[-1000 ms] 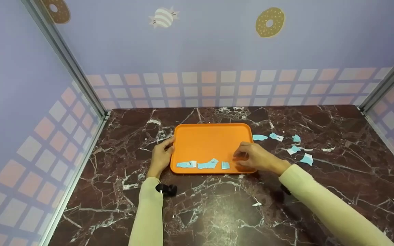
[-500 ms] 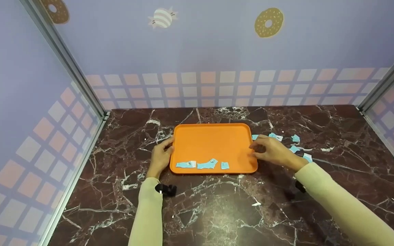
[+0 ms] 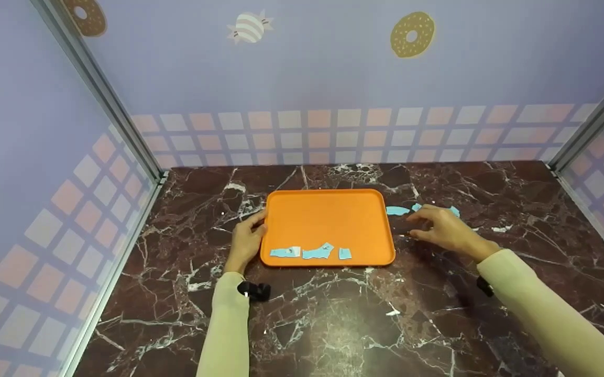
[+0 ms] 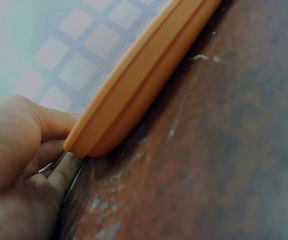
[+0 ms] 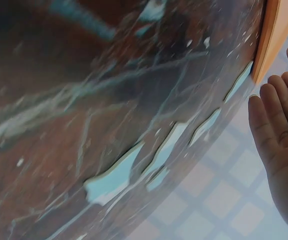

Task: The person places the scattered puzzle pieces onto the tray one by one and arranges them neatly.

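My left hand (image 3: 246, 241) holds the left edge of an orange tray (image 3: 328, 217); in the left wrist view the thumb and fingers meet its rim (image 4: 91, 135). Along the tray's front side lie three torn light-blue paper pieces: a long one (image 3: 283, 252), an angled one (image 3: 318, 252) and a small one (image 3: 344, 254). Past the tray's right edge hovers my right hand (image 3: 446, 230), above the table, with thumb and fingers apart and nothing between them. It partly covers several more blue pieces, which the right wrist view shows flat on the table, including a large piece (image 5: 115, 175).
Dark marbled tabletop (image 3: 302, 324) surrounds the tray. A curved blue piece (image 3: 397, 211) lies close by the tray's right edge, and another (image 3: 454, 211) farther right. A patterned wall (image 3: 302, 78) closes off the back, with panels at both sides.
My right hand has moved right from over the tray, across its edge, to above the loose pieces on the table. The left hand and the pieces in the tray stay put.
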